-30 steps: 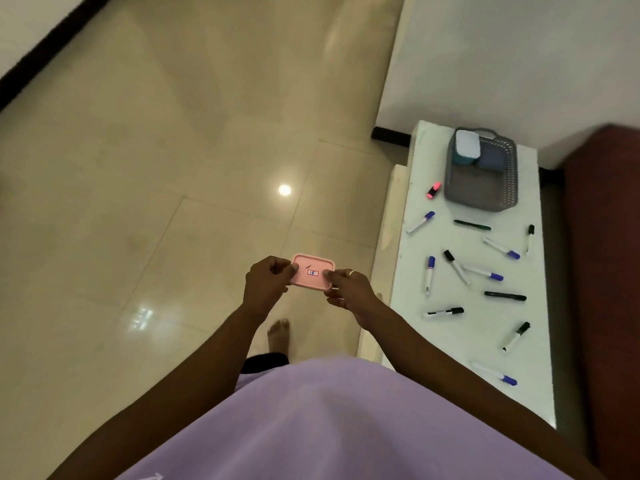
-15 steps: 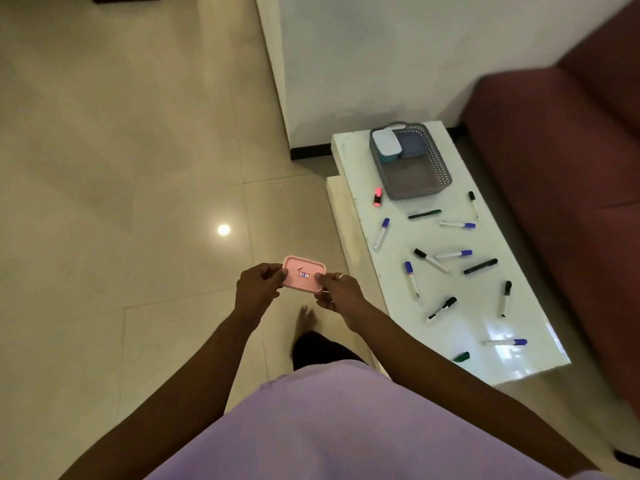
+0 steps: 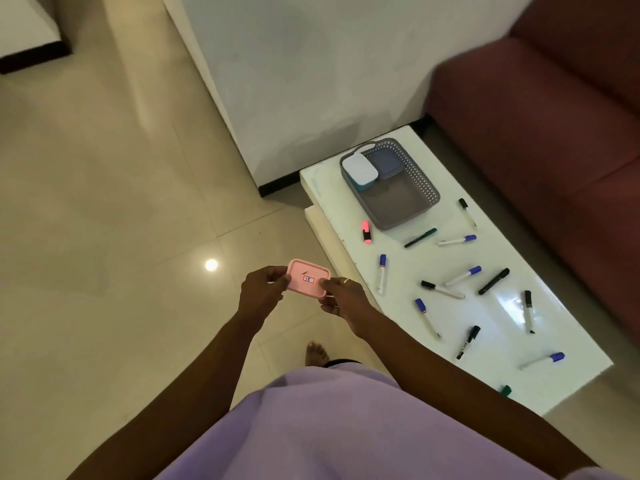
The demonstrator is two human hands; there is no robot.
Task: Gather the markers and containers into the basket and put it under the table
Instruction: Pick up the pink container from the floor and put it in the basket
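Observation:
I hold a small pink container with both hands above the floor, left of the table. My left hand grips its left edge and my right hand grips its right edge. A grey basket stands at the far end of the white low table. Inside it sit a white-lidded teal container and a blue-grey container. Several markers lie scattered on the table, among them a pink highlighter, a green marker and a blue-capped marker.
A dark red sofa runs along the table's right side. A white wall with a black skirting stands behind the table. Glossy beige floor tiles spread to the left. My bare foot is on the floor beside the table.
The view has swung so the table sits more to the right and the sofa shows. Both hands still grip the pink container in front of me.

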